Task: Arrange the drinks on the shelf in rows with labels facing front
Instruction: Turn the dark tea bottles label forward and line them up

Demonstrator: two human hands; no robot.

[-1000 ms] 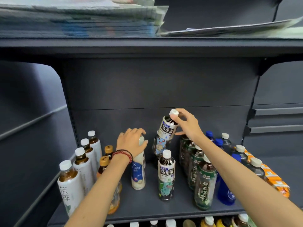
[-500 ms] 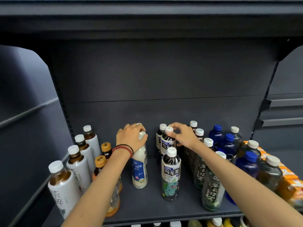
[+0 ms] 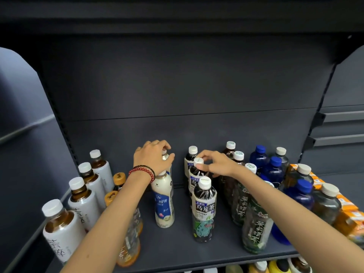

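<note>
On the dark shelf (image 3: 177,247), the far left has a row of white-labelled tea bottles (image 3: 82,203) running from near to far, with orange-capped bottles (image 3: 119,178) just beside them. The left hand (image 3: 152,157), red beads (image 3: 140,171) at its wrist, has its fingers curled over the cap of a cream bottle; another cream bottle (image 3: 163,201) stands just in front, blue label outward. Next comes a row of three oolong tea bottles. The right hand (image 3: 216,164) pinches the white cap of the middle oolong bottle (image 3: 195,178) between thumb and fingers, upright on the shelf, and the near oolong bottle (image 3: 203,210) shows its label to the front. Right of that stand green tea bottles (image 3: 256,225), blue bottles (image 3: 299,196), grey bottles (image 3: 326,207) and, at the edge, orange cartons (image 3: 349,217).
</note>
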